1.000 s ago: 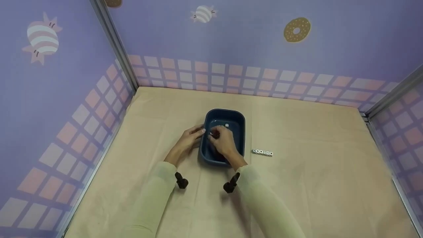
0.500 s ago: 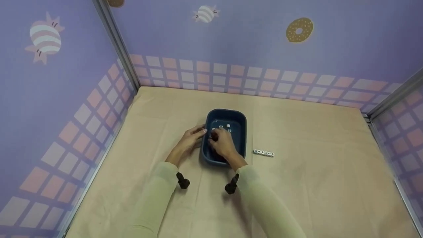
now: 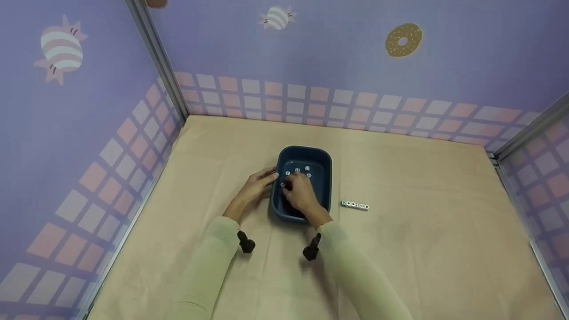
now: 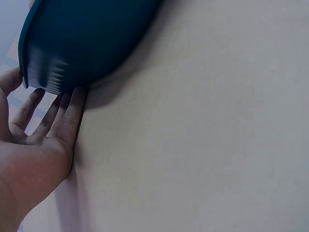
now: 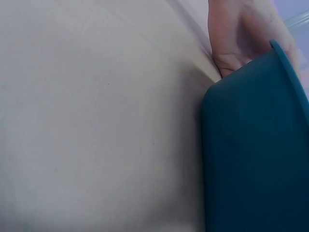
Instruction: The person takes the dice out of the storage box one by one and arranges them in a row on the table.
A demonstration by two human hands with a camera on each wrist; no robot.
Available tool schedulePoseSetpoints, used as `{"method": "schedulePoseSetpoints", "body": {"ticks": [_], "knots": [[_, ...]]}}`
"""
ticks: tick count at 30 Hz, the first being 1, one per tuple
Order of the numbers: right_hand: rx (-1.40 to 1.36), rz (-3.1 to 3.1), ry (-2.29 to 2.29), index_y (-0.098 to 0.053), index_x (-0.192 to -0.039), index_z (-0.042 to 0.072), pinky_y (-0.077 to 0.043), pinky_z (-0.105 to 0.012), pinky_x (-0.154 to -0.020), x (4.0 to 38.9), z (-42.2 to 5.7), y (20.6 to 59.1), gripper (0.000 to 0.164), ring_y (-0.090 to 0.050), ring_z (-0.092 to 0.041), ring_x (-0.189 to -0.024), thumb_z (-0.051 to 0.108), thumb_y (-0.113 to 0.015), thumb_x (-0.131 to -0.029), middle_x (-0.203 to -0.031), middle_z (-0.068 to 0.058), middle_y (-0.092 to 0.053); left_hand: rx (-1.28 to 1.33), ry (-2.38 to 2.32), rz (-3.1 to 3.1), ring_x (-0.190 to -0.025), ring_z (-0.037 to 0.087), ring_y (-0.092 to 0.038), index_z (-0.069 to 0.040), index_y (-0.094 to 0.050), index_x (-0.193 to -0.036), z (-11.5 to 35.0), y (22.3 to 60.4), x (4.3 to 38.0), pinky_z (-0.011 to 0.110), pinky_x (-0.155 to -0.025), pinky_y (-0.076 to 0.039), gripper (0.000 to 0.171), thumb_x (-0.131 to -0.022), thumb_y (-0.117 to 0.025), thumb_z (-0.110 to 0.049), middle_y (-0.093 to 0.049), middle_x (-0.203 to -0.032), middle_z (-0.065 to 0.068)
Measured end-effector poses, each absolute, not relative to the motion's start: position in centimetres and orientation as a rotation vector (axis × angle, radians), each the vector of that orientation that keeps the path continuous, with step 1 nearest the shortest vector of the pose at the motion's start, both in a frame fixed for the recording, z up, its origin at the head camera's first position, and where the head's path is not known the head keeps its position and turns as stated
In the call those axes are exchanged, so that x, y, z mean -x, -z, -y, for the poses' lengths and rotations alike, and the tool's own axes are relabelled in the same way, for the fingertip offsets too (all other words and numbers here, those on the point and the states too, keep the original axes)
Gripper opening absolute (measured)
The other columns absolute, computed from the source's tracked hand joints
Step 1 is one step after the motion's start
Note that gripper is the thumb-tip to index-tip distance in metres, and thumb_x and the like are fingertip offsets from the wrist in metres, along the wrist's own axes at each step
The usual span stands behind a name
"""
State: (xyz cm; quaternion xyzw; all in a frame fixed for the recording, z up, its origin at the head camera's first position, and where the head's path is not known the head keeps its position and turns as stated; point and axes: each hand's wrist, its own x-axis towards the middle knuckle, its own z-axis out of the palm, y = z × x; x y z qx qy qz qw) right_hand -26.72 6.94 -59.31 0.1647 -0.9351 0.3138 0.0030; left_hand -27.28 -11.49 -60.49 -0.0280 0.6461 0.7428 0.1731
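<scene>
The right hand (image 3: 300, 191) reaches down inside a deep, dark blue-green rectangular tray with rounded corners (image 3: 306, 153), its fingers bent toward the floor; their tips are mostly hidden, so I cannot tell whether they pinch anything. A small white die with dark pips (image 3: 282, 185) shows just beside those fingertips, near the tray's left wall. The left hand (image 3: 255, 186) grasps nothing firmly: its long fingers lie fairly straight against the outside of the left wall, thumb at the rim, as the left wrist view shows. Four more white dice (image 3: 307, 168) lie loose beyond the knuckles, toward the far end of the tray. To handle such small cubes well, I judge that thumb and forefinger should meet opposite faces, with the other fingers tucked so they do not knock neighbouring dice; light, steady pressure from the left hand should suffice to keep the tray from sliding. Outside, on the beige cloth (image 3: 422, 231), a straight row of white dice (image 3: 354, 206) sits near the tray's right side, apart from it; sleeves and forearms are best kept clear of that line. Lilac panels (image 3: 329, 40) stand behind.
</scene>
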Motion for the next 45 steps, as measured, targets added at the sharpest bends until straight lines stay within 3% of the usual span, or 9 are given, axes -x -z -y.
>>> {"method": "schedulePoseSetpoints", "body": {"ticks": [8,10,15,20,26,35,45], "knots": [[-0.552,3.012,-0.882,-0.074,-0.125,-0.001,-0.041,-0.047,-0.12,26.6,-7.0,59.3,0.028,-0.064,-0.033,-0.126,0.009,-0.076,-0.099,-0.124,-0.016,-0.07,0.095,-2.098,-1.849,-0.131,0.026,-0.063,-0.016,-0.056,-0.155,11.3,60.6,27.3,0.038,-0.104,-0.056,0.054,-0.105,-0.07,-0.032,-0.059,-0.151,0.008],[-0.565,3.018,-0.864,-0.074,-0.125,0.0,-0.043,-0.048,-0.118,26.5,-7.0,59.3,0.028,-0.063,-0.034,-0.126,0.009,-0.076,-0.099,-0.124,-0.016,-0.07,0.093,-2.095,-1.849,-0.132,0.026,-0.063,-0.016,-0.056,-0.154,11.3,60.6,27.3,0.039,-0.104,-0.056,0.053,-0.105,-0.07,-0.032,-0.059,-0.151,0.008],[-0.604,2.988,-0.847,-0.075,-0.118,0.004,-0.056,-0.047,-0.098,26.3,-7.1,59.1,0.021,-0.066,-0.03,-0.112,0.014,-0.075,-0.1,-0.116,-0.012,-0.07,0.078,-2.092,-1.856,-0.132,0.026,-0.063,-0.016,-0.057,-0.153,11.2,60.7,27.2,0.039,-0.105,-0.055,0.053,-0.105,-0.071,-0.032,-0.059,-0.151,0.008],[-0.673,2.918,-0.983,-0.071,-0.103,0.007,-0.057,-0.039,-0.077,26.2,-7.6,58.3,0.009,-0.065,-0.02,-0.089,0.014,-0.075,-0.098,-0.098,-0.005,-0.069,0.052,-2.093,-1.849,-0.134,0.027,-0.062,-0.014,-0.056,-0.155,11.2,60.6,27.2,0.04,-0.106,-0.054,0.054,-0.105,-0.07,-0.031,-0.057,-0.152,0.01],[-0.9,2.837,-1.163,-0.071,-0.106,0.008,-0.057,-0.031,-0.076,25.7,-9.3,55.9,0.008,-0.064,-0.014,-0.087,0.01,-0.074,-0.098,-0.097,-0.001,-0.069,0.063,-2.095,-1.83,-0.135,0.028,-0.06,-0.015,-0.054,-0.156,11.6,60.4,27.1,0.042,-0.109,-0.053,0.054,-0.106,-0.068,-0.033,-0.057,-0.152,0.01],[-0.91,2.655,-1.172,-0.075,-0.104,0.004,-0.059,-0.031,-0.073,24.5,-16.7,53.6,0.009,-0.066,-0.013,-0.083,0.007,-0.078,-0.097,-0.097,-0.004,-0.072,0.072,-2.093,-1.836,-0.134,0.028,-0.062,-0.015,-0.049,-0.159,11.7,60.5,27.0,0.041,-0.108,-0.054,0.057,-0.107,-0.067,-0.033,-0.055,-0.153,0.012],[-0.693,2.603,-1.108,-0.077,-0.103,0.005,-0.059,-0.03,-0.073,22.8,-26.8,55.7,0.009,-0.069,-0.015,-0.082,0.004,-0.08,-0.095,-0.095,-0.001,-0.074,0.112,-2.083,-1.852,-0.135,0.028,-0.061,-0.017,-0.05,-0.159,11.5,60.5,27.0,0.041,-0.11,-0.052,0.058,-0.106,-0.068,-0.034,-0.054,-0.155,0.01]]}}
